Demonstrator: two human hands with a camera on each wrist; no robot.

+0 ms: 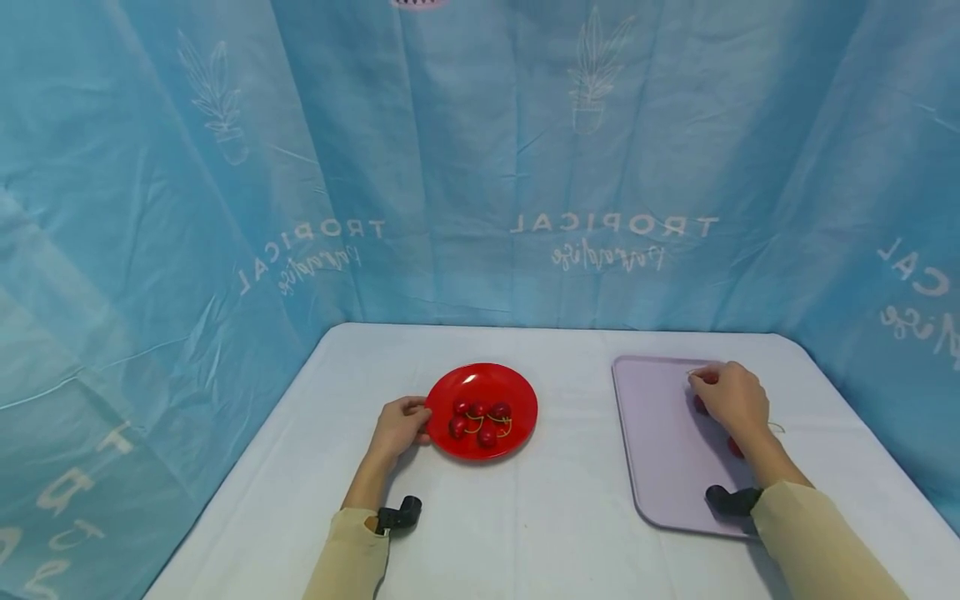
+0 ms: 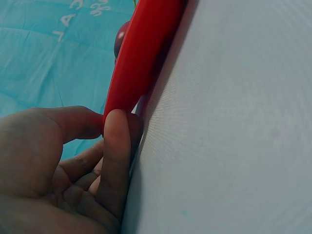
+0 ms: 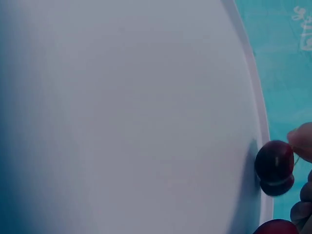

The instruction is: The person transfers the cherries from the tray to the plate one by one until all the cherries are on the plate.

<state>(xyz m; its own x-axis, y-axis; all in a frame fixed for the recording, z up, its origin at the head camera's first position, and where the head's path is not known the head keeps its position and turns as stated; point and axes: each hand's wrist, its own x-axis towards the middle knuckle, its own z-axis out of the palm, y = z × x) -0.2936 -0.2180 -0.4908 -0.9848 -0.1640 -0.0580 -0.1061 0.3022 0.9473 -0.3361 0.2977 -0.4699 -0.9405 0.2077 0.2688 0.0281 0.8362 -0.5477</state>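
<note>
My left hand (image 1: 399,427) pinches the left rim of a red plate (image 1: 450,379). In the left wrist view, thumb and fingers (image 2: 117,141) close on the plate's edge from both sides. Several red cherries (image 1: 487,437) with green stems lie on the plate. Over the far right part of a pale purple tray (image 1: 652,450), my right hand (image 1: 735,402) pinches a dark red cherry (image 3: 274,161). Whether it grips the fruit or its stem is not clear. Another cherry (image 1: 700,405) shows under this hand, and one more (image 1: 735,447) lies beside the wrist, partly hidden.
A white cloth covers the table (image 1: 570,517), with the plate left of centre and the tray to the right. Blue printed curtains (image 1: 465,167) hang behind and at both sides. Each wrist wears a black camera mount (image 1: 401,514).
</note>
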